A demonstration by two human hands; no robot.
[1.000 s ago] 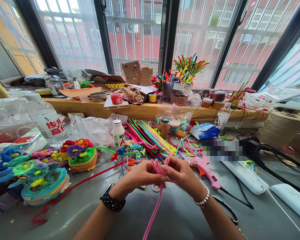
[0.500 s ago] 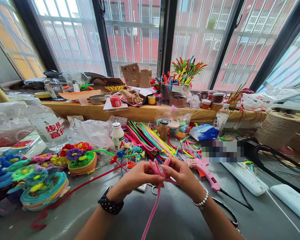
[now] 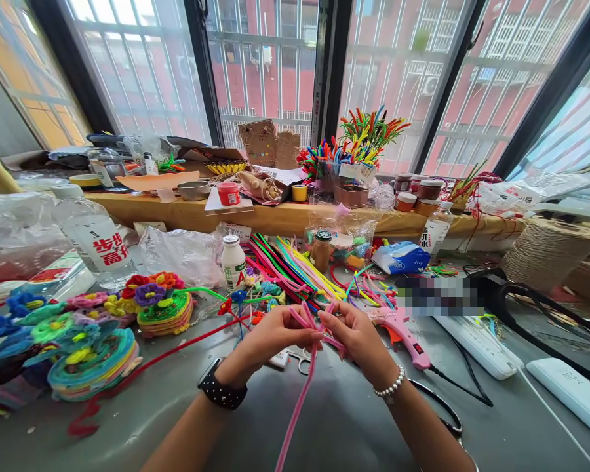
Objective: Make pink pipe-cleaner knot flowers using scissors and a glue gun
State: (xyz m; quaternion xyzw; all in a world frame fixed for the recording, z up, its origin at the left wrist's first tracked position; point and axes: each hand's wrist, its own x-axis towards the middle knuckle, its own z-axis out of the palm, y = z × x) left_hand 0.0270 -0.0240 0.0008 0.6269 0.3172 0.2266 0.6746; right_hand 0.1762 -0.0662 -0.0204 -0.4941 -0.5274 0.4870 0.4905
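Both of my hands meet over the grey table, pinching a pink pipe cleaner (image 3: 297,406). My left hand (image 3: 270,337), with a black watch on its wrist, is closed on the looped upper part. My right hand (image 3: 356,337), wearing a pearl bracelet, grips the same loops from the right. The long pink tail hangs down towards me. A pair of small scissors (image 3: 299,357) lies on the table just under my hands.
A pink glue gun (image 3: 403,331) lies right of my hands, its cable trailing back. Stacks of pipe-cleaner flowers (image 3: 91,364) sit at the left, with a long red pipe cleaner (image 3: 142,370). Loose coloured pipe cleaners (image 3: 295,269), bottles and jars lie behind. A white power strip (image 3: 476,344) is at the right.
My hands have shifted slightly up and away from me, and the fingers have reworked the pink loops. The view has tilted a little.
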